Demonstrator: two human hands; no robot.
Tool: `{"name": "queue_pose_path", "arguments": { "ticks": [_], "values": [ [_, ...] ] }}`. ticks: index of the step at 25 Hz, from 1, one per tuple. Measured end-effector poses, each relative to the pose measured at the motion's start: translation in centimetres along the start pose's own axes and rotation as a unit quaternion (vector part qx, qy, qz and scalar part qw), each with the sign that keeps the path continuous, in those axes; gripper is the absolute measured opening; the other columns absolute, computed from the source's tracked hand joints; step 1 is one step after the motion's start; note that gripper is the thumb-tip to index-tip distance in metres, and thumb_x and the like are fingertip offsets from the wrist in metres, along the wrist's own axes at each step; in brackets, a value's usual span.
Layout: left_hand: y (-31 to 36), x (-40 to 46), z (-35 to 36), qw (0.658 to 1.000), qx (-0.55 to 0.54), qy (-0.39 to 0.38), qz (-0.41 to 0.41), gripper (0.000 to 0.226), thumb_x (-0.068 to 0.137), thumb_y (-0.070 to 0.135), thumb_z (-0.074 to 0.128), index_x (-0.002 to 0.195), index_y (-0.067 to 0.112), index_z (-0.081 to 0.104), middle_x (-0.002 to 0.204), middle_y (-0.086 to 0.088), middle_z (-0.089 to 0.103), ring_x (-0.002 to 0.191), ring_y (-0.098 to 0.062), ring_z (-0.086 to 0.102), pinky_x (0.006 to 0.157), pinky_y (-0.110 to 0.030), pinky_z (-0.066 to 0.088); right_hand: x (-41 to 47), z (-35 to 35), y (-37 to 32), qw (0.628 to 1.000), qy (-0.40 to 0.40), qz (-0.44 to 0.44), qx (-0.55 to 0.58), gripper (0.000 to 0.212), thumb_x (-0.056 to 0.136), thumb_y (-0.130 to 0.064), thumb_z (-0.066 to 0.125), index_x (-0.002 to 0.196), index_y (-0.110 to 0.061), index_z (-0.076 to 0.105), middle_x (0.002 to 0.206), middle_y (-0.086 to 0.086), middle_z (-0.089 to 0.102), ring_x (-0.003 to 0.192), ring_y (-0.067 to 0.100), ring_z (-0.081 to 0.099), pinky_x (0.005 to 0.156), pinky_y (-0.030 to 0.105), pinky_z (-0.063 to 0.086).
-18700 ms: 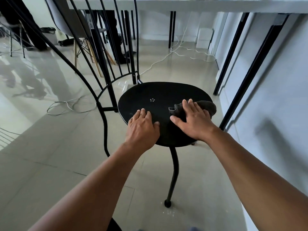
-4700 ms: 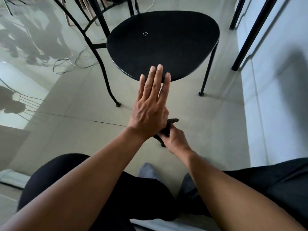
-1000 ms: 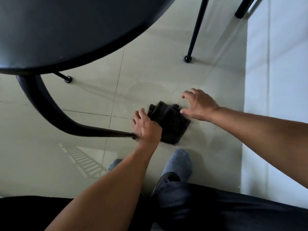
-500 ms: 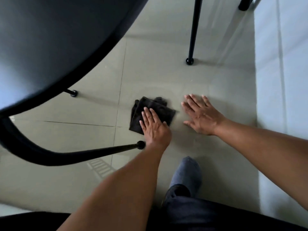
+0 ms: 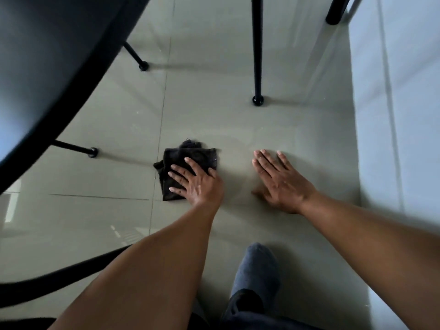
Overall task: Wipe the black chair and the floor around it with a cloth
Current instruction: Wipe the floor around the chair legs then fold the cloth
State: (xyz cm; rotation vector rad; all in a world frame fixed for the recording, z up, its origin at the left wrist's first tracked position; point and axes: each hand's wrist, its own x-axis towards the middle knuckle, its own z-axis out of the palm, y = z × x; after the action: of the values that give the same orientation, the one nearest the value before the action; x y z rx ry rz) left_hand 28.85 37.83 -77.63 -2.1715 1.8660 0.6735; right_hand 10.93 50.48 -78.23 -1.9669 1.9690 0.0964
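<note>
A dark folded cloth (image 5: 188, 157) lies flat on the grey-green tiled floor (image 5: 238, 125) under the black chair. My left hand (image 5: 196, 181) presses flat on the cloth's near right part, fingers spread. My right hand (image 5: 281, 182) rests palm down on the bare floor to the right of the cloth, fingers apart, holding nothing. The black chair seat (image 5: 47, 67) fills the upper left, close to the camera and blurred. Its thin legs end in round feet at left (image 5: 92, 152), far left (image 5: 143, 66) and far middle (image 5: 257, 101).
A curved black chair leg (image 5: 59, 279) crosses the lower left in front of my left forearm. A pale wall (image 5: 400, 115) runs along the right side. A black table leg (image 5: 337, 10) stands at top right. My grey-socked foot (image 5: 256, 267) is at bottom centre.
My left hand with the cloth has stayed near the tile seam while the view shifted; one second ago the hand gripped the near chair leg, now it lies flat on the cloth. My right hand flattened on the floor.
</note>
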Motion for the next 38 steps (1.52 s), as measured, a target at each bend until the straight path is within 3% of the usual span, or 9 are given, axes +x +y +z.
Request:
{"name": "queue_pose_path", "arguments": {
  "ticks": [3, 8, 13, 20, 22, 26, 30, 34, 38],
  "values": [
    [3.2, 1.7, -0.6, 0.999, 0.020, 0.001, 0.048, 0.080, 0.098, 0.045, 0.038, 0.162, 0.019, -0.002, 0.166, -0.020, -0.017, 0.153, -0.037, -0.020, 0.119, -0.065, -0.007, -0.3, 0.1, 0.9, 1.000, 0.027, -0.005, 0.014, 0.081, 0.096, -0.059, 0.034, 0.153, -0.001, 0.039, 0.163, 0.024, 0.030, 0.152, 0.039, 0.028, 0.121, 0.057, 0.028],
    [12.2, 1.7, 0.4, 0.945, 0.126, -0.059, 0.296, 0.083, 0.094, 0.048, 0.050, 0.162, 0.026, 0.005, 0.168, -0.017, -0.014, 0.154, -0.036, -0.016, 0.120, -0.064, -0.004, -0.6, -0.1, 2.7, 0.995, 0.054, 0.065, 0.058, 0.095, 0.090, -0.066, 0.045, 0.152, 0.007, 0.037, 0.162, 0.028, 0.028, 0.151, 0.041, 0.029, 0.122, 0.053, 0.028],
    [5.4, -4.4, 3.6, 0.857, 0.152, -0.039, 0.492, 0.070, 0.098, 0.048, 0.041, 0.161, 0.031, 0.018, 0.169, -0.016, -0.004, 0.155, -0.035, -0.009, 0.119, -0.066, 0.004, -2.4, -0.8, 5.8, 0.995, 0.037, 0.087, 0.021, 0.091, 0.092, -0.065, 0.037, 0.151, 0.004, 0.040, 0.162, 0.025, 0.029, 0.152, 0.038, 0.027, 0.124, 0.051, 0.025],
    [-1.9, -1.3, 0.4, 0.995, 0.032, -0.012, 0.099, 0.080, 0.098, 0.066, 0.031, 0.161, 0.033, -0.004, 0.167, -0.013, -0.021, 0.153, -0.029, -0.023, 0.120, -0.063, -0.007, -1.6, -0.2, 5.2, 0.995, 0.027, 0.097, 0.018, 0.093, 0.088, -0.066, 0.032, 0.152, 0.001, 0.038, 0.162, 0.028, 0.027, 0.152, 0.042, 0.024, 0.121, 0.057, 0.027],
    [-1.3, -1.8, 0.4, 0.991, 0.060, -0.034, 0.111, 0.079, 0.099, 0.064, 0.030, 0.161, 0.031, -0.007, 0.166, -0.015, -0.024, 0.152, -0.033, -0.025, 0.118, -0.067, -0.005, -1.2, -0.4, 4.5, 0.994, 0.012, 0.108, 0.015, 0.088, 0.088, -0.065, 0.031, 0.153, -0.007, 0.041, 0.160, 0.033, 0.026, 0.150, 0.048, 0.024, 0.117, 0.064, 0.027],
    [-6.8, -6.9, 1.2, 0.924, 0.170, -0.044, 0.339, 0.079, 0.098, 0.062, 0.031, 0.162, 0.028, 0.001, 0.167, -0.018, -0.017, 0.153, -0.039, -0.020, 0.118, -0.067, -0.004, 0.0, -1.4, 3.0, 0.989, -0.049, 0.138, -0.011, 0.081, 0.094, -0.065, 0.025, 0.162, -0.022, 0.017, 0.164, 0.034, 0.004, 0.153, 0.051, 0.003, 0.119, 0.067, 0.015],
    [-9.5, -8.3, 0.2, 0.912, 0.192, -0.099, 0.350, 0.082, 0.097, 0.054, 0.036, 0.162, 0.021, -0.001, 0.166, -0.018, -0.020, 0.152, -0.038, -0.021, 0.121, -0.062, -0.004, 1.2, -4.3, 1.6, 0.970, -0.144, 0.191, -0.034, 0.081, 0.100, -0.059, 0.039, 0.162, -0.023, 0.001, 0.166, 0.029, -0.007, 0.155, 0.046, -0.004, 0.121, 0.062, 0.014],
    [-14.6, -11.7, -2.6, 0.904, 0.079, -0.070, 0.414, 0.049, 0.092, 0.034, 0.044, 0.132, 0.014, 0.062, 0.140, -0.011, 0.058, 0.129, -0.029, 0.050, 0.107, -0.042, 0.047, 2.0, -5.1, -6.6, 0.975, -0.143, 0.171, 0.003, 0.078, 0.095, -0.051, 0.054, 0.157, -0.017, 0.021, 0.167, 0.024, 0.007, 0.155, 0.041, 0.010, 0.119, 0.060, 0.023],
    [-20.3, -10.2, -6.5, 0.976, 0.028, -0.020, 0.217, 0.029, 0.090, 0.023, 0.051, 0.106, 0.015, 0.074, 0.108, -0.008, 0.072, 0.107, -0.029, 0.063, 0.086, -0.039, 0.052, 1.6, -2.8, -14.8, 0.975, -0.107, 0.185, 0.065, 0.088, 0.093, -0.058, 0.054, 0.160, -0.013, 0.018, 0.169, 0.020, 0.007, 0.156, 0.038, 0.007, 0.120, 0.056, 0.025]
  ]
}}
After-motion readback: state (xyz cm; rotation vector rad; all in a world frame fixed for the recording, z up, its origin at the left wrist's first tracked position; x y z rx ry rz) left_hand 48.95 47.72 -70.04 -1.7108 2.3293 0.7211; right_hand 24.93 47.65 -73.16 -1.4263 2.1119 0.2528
